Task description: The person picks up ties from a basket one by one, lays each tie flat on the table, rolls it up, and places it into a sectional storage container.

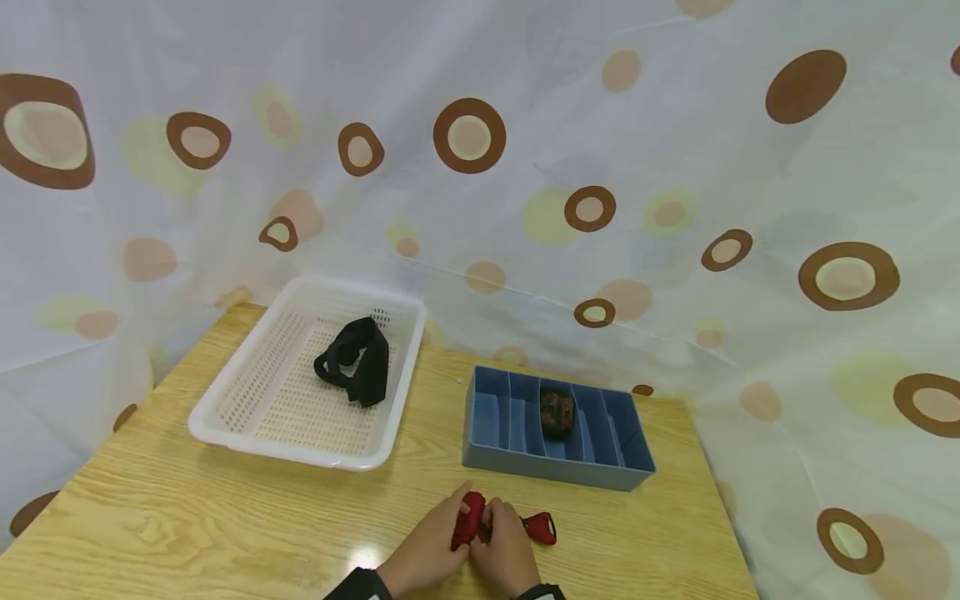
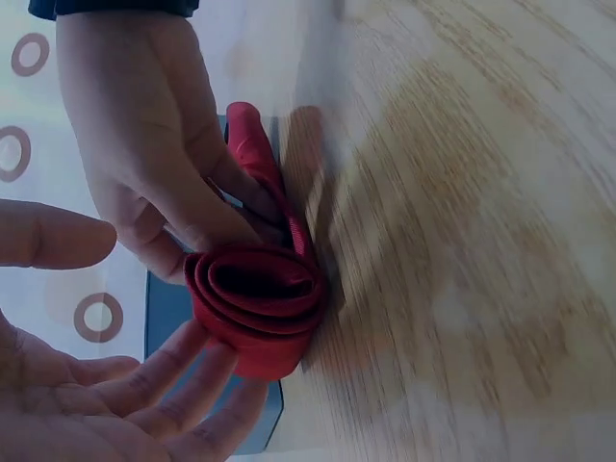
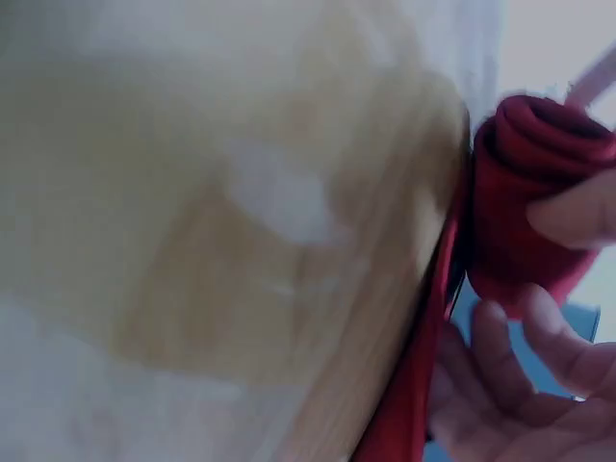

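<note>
A red necktie [image 1: 468, 521], partly wound into a roll, is between both hands close over the table. My left hand [image 1: 431, 542] holds the roll from the left; in the left wrist view its fingers [image 2: 197, 395] lie along the side of the coil [image 2: 260, 332]. The right hand [image 1: 506, 546] grips it from the right, with its fingers curled by the tie in the right wrist view. Beyond that hand lies the tie's unrolled end [image 1: 542, 528], a flared red piece. The coil's spiral edge shows in both wrist views.
A white perforated basket [image 1: 225, 367] at the back left holds a black loosely looped tie [image 1: 371, 371]. Behind the hands stands a blue compartment box [image 1: 555, 475], with a dark patterned roll [image 1: 557, 414] in its middle compartment. A spotted curtain [image 1: 480, 233] hangs behind the wooden table [image 1: 225, 517].
</note>
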Demonstrator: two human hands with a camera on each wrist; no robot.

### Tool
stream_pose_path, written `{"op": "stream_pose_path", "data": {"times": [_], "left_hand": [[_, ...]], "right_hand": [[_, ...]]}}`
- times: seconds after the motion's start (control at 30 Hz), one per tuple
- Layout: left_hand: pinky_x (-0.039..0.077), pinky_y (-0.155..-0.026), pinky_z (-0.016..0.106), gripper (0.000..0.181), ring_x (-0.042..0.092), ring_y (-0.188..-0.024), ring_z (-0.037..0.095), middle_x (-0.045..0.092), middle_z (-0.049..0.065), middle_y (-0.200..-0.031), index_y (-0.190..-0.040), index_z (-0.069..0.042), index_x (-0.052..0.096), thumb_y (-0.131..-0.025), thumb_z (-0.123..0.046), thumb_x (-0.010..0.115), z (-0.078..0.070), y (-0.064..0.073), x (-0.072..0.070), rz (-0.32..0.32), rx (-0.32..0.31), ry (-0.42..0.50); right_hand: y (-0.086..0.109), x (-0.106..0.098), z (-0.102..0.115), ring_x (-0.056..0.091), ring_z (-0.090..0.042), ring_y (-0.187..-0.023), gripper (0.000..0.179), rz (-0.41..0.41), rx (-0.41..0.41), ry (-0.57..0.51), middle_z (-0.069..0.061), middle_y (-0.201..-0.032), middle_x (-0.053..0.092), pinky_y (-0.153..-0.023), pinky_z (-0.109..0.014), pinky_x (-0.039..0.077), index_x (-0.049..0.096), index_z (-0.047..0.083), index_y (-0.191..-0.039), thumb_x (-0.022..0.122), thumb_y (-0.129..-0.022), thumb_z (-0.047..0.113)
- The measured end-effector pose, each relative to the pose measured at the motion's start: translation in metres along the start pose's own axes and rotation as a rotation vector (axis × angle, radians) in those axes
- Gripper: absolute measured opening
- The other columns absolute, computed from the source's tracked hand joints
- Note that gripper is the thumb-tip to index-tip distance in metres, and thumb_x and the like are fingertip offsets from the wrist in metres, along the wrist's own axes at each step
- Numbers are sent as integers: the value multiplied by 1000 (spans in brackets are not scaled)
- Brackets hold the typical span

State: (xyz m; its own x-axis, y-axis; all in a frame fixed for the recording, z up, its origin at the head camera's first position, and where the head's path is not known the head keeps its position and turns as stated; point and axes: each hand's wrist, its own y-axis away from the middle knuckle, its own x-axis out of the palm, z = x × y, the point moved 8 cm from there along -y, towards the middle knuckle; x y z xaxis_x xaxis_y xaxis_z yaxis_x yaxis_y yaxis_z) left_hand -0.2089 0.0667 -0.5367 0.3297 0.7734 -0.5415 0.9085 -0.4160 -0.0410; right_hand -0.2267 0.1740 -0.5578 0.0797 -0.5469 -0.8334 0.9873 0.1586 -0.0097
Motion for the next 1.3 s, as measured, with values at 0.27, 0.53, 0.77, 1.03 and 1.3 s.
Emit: {"op": "stream_pose_path", "data": {"times": [0.27,0.53,0.77,1.03,1.3], "left_hand": [[49,-90,35,80,55,-114,31,54,23,-128,-146,3,25,-76,-4,62,-6,-3,13,57,-3,-95],[46,-92,35,83,49,-120,30,49,18,-135,-149,-3,21,-75,-2,58,-5,-5,29,120,-56,-143],[46,-94,39,81,48,-121,33,49,17,-134,-149,-4,21,-77,-5,58,-9,-6,31,124,-43,-211],[47,-91,35,80,50,-118,31,52,17,-131,-147,-3,27,-74,-6,59,-9,-9,26,108,-53,-190],[49,-88,37,78,52,-116,31,52,20,-132,-147,-4,27,-77,-8,61,-1,-9,25,106,-62,-151]], "right_hand": [[-3,-11,-9,52,-14,-79,23,36,-27,-107,-7,-90,54,-67,-25,46,55,0,-98,65,-77,-1],[4,-7,-8,58,-22,-90,34,29,-75,-5,-11,-104,56,-77,-34,52,58,-2,-112,68,-80,3],[7,-14,-3,57,-29,-94,33,-72,-98,138,-13,-102,59,-83,-44,50,64,-1,-108,72,-77,8],[9,-8,-8,65,-33,-97,33,32,4,142,-19,-107,66,-80,-45,53,61,-5,-112,67,-85,13],[10,-6,-4,58,-25,-89,27,15,-56,208,-12,-99,58,-77,-39,51,67,-9,-98,65,-86,16]]}}
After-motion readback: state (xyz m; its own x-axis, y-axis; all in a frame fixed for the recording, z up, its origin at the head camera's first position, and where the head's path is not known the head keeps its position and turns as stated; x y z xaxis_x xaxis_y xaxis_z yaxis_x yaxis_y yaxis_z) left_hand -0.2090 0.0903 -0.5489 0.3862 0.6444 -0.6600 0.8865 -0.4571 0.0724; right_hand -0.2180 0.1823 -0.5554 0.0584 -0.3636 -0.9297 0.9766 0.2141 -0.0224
